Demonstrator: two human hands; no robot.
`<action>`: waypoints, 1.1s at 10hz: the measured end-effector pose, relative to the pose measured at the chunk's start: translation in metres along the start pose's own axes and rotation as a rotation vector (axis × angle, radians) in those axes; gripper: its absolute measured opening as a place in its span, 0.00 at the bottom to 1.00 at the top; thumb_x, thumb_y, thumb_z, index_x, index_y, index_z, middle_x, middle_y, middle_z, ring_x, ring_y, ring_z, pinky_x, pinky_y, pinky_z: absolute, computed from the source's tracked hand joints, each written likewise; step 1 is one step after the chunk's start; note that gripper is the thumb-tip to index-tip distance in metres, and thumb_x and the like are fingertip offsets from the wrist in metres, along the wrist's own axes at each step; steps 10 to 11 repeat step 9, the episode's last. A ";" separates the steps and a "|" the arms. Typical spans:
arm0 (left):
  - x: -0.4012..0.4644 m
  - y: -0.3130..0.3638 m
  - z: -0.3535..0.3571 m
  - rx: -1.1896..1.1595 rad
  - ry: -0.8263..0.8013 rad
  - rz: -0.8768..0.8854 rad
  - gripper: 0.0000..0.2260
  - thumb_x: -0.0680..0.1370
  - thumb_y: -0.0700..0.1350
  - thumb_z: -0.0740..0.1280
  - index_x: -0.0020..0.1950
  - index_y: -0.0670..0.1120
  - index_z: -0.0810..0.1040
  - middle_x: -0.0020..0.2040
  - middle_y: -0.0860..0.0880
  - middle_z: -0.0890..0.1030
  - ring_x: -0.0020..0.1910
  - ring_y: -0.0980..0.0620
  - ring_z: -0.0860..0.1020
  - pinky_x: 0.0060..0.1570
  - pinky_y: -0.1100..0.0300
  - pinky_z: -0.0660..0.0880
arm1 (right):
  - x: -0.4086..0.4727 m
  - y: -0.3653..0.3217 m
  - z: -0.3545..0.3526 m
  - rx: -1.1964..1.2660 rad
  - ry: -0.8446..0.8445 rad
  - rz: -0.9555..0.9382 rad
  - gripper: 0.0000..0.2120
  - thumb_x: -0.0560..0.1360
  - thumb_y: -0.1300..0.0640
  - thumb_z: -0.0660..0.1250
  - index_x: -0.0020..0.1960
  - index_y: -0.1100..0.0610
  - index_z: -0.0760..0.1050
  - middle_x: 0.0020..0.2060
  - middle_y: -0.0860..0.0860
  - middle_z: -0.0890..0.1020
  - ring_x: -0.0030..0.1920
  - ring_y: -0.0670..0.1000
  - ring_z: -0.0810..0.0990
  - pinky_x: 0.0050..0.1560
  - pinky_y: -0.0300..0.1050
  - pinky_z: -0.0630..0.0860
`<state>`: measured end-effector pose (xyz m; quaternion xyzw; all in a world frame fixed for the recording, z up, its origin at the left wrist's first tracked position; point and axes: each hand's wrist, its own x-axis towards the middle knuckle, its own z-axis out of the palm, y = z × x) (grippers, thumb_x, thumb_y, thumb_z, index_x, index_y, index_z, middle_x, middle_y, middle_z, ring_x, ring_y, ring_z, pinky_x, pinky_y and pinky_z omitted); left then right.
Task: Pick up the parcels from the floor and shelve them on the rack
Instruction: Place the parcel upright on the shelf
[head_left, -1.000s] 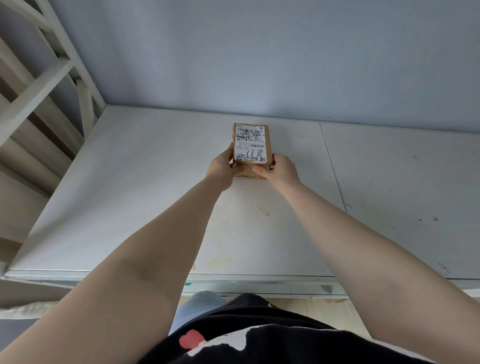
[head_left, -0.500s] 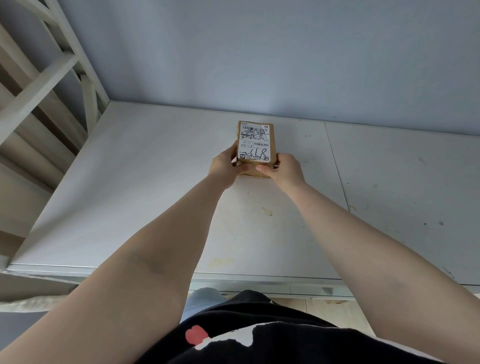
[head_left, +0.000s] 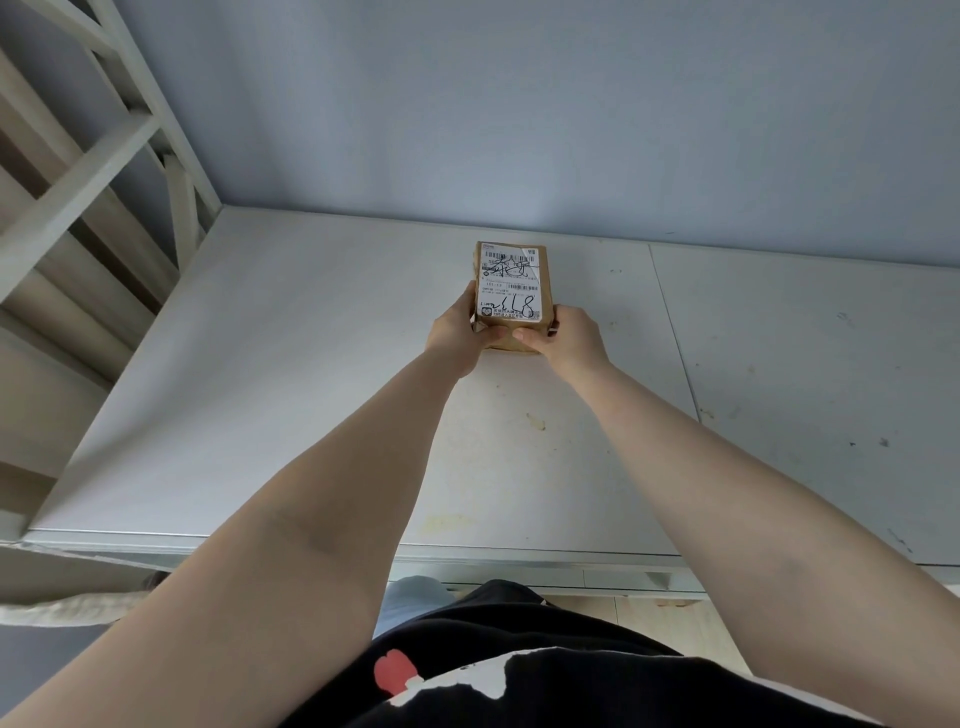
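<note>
On shelf: parcel between both hands.

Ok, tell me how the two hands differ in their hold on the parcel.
The left hand grips the parcel on its left side, fingers reaching up along that edge; the right hand holds the near right corner, lower down, with its thumb across the front. Both are closed on the parcel over the shelf.

Small brown cardboard parcel on white shelf board, between fingers of both hands; pale wall beyond fingertips.
</note>
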<state>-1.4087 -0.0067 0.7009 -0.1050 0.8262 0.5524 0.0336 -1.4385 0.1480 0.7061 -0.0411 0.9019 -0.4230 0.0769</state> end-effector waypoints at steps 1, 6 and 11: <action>0.000 -0.001 0.000 0.026 0.005 -0.001 0.25 0.76 0.42 0.70 0.72 0.51 0.69 0.63 0.51 0.80 0.61 0.47 0.78 0.62 0.52 0.74 | -0.001 -0.001 -0.001 -0.006 -0.014 0.000 0.19 0.71 0.55 0.75 0.60 0.61 0.80 0.56 0.57 0.85 0.55 0.57 0.83 0.54 0.44 0.75; -0.006 0.004 -0.003 0.011 0.054 -0.030 0.26 0.75 0.45 0.73 0.72 0.47 0.70 0.65 0.48 0.80 0.64 0.48 0.77 0.55 0.61 0.71 | -0.001 -0.007 0.001 -0.017 -0.045 0.020 0.21 0.73 0.55 0.72 0.64 0.61 0.76 0.59 0.57 0.83 0.59 0.58 0.80 0.56 0.45 0.73; -0.008 0.008 -0.005 0.085 0.066 -0.093 0.36 0.75 0.43 0.74 0.78 0.42 0.60 0.72 0.45 0.74 0.70 0.45 0.72 0.66 0.53 0.70 | 0.001 -0.005 -0.003 -0.022 -0.040 0.088 0.31 0.70 0.52 0.75 0.68 0.62 0.69 0.62 0.57 0.80 0.61 0.58 0.79 0.61 0.50 0.74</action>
